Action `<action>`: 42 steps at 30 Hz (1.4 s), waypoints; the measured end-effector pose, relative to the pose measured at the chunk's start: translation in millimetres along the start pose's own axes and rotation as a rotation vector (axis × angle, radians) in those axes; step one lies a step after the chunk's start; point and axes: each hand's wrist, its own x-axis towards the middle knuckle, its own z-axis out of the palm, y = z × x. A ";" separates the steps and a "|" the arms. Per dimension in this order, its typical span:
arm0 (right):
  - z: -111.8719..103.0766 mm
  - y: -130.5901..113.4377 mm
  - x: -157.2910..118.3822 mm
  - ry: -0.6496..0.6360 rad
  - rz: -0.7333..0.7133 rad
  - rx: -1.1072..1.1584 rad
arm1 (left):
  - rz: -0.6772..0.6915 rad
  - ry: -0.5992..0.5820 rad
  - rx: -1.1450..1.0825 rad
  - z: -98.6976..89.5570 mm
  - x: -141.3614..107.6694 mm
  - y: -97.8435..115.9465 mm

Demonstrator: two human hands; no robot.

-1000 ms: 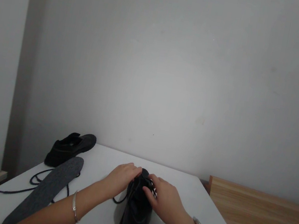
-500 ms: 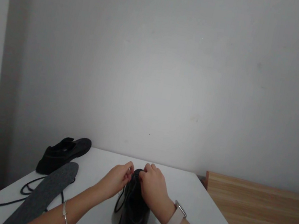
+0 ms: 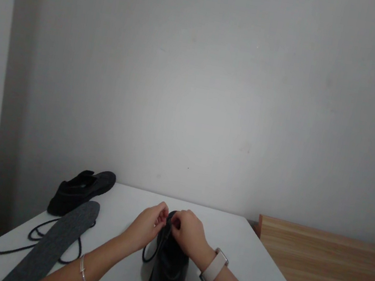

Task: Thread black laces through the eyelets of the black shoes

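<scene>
Left hand [image 3: 150, 226]: mostly closed, fingers curled inward with thumb and fingertips drawn together at the left side of the near shoe [image 3: 167, 277], towards its far end. Right hand [image 3: 189, 233]: also mostly closed, fingers bent, thumb and forefinger brought close together over the top of the same end. Small gap between the two sets of fingertips. Neither hand spread flat or released; whether a thread of lace is pinched in either is too small and dark to tell.

Near shoe: black, on the white table [image 3: 242, 261], low and roughly central in view, between the forearms. Long axis runs away from the person towards the wall [image 3: 200, 89], close to square with it. Rounded far end shows just past the fingers; near end cut by the bottom edge. Which end is the toe, cannot say for certain. A loop of dark lace [image 3: 144, 255] hangs on its left side, below the left hand.

Elsewhere: second black shoe [image 3: 71, 195] at the table's far left, lying slantwise, its far end pointing to the right and towards the wall. Grey insole [image 3: 62, 234] just in front of it, also slanted, with a loose cord [image 3: 8, 252] passing beneath and curling out both sides. Bracelet [image 3: 82, 272] on left wrist, pale-strapped watch [image 3: 214, 267] on right. Wooden board [image 3: 323, 276] off to the right, beyond the table edge
</scene>
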 end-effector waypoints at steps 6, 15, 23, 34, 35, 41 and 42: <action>-33.7 10.9 6.1 0.213 -0.015 0.366 | -0.075 -0.114 -0.016 -1.8 -4.7 -4.8; -113.3 -3.5 3.2 0.661 -0.163 0.836 | 0.136 0.092 -0.030 -31.6 3.7 55.9; -132.9 -20.8 -10.8 0.738 -0.282 0.848 | 0.037 0.094 -0.570 -43.6 23.7 81.6; -74.0 24.7 -24.3 0.202 -0.023 0.540 | -0.118 -0.104 -0.103 -41.7 4.6 25.3; -64.3 22.4 -27.8 0.093 -0.018 0.443 | -0.128 -0.145 -0.058 -38.8 1.2 22.3; -42.3 12.2 -40.0 -0.205 0.086 0.177 | -0.189 -0.242 0.015 -30.3 -8.2 9.4; -44.1 11.5 -40.9 -0.224 0.104 0.163 | -0.205 -0.245 -0.023 -29.6 -7.9 8.3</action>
